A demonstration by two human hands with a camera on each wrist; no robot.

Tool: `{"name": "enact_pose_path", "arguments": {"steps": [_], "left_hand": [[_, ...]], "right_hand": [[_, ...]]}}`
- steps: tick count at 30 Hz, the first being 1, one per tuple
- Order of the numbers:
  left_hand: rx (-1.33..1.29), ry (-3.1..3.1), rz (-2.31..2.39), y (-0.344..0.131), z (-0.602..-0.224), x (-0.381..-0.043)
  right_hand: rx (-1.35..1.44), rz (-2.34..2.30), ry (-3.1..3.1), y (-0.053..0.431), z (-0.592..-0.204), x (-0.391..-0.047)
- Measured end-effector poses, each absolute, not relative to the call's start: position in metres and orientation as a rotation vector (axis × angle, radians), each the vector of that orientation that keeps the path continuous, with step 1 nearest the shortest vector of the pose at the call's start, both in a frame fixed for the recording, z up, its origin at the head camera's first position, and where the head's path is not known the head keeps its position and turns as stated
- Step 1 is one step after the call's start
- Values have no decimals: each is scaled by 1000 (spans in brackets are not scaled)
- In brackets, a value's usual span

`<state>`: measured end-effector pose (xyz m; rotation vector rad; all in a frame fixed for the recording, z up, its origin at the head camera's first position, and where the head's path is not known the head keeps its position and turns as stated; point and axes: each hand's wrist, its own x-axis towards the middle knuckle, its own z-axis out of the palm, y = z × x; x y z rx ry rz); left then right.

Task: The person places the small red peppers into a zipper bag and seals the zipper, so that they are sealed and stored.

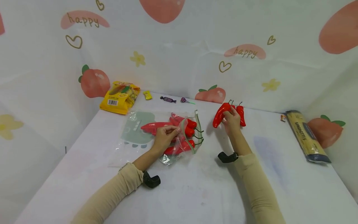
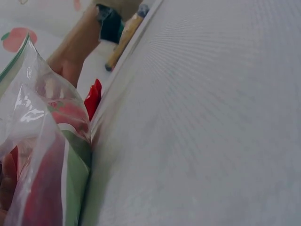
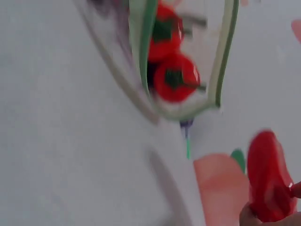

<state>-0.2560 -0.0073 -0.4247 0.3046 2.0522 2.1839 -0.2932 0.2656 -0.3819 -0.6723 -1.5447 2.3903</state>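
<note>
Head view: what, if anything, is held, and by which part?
The right hand holds a red pepper around its middle; the left hand pinches the clear bag near its mouth.

Offers a broad white tabletop (image 1: 190, 193), marked by a faint bluish patch toward the right. Carries a yellow mango candy bag (image 1: 118, 99) at the far left, then, along the back edge, a yellow-wrapped candy (image 1: 147, 95), a dark twist-wrapped candy (image 1: 168, 99) and a purple lollipop (image 1: 183, 100) with a green stick. Bears, nearer and left of centre, a clear zip bag (image 1: 139, 124) with a pale green print. Supports red chili peppers (image 1: 241, 116) at the back, right of centre. Holds, near the right edge, a slanted spaghetti pack (image 1: 307, 137) beside a small orange-wrapped candy (image 1: 283, 118).
</note>
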Motion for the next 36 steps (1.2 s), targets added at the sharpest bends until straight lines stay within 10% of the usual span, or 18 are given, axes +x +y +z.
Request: {"name": "enact_pose_path", "arguments": {"steps": [36], "left_hand": [[382, 2059, 2292, -8, -423, -257]], "right_hand": [[-471, 2314, -1915, 208, -429, -242]]}}
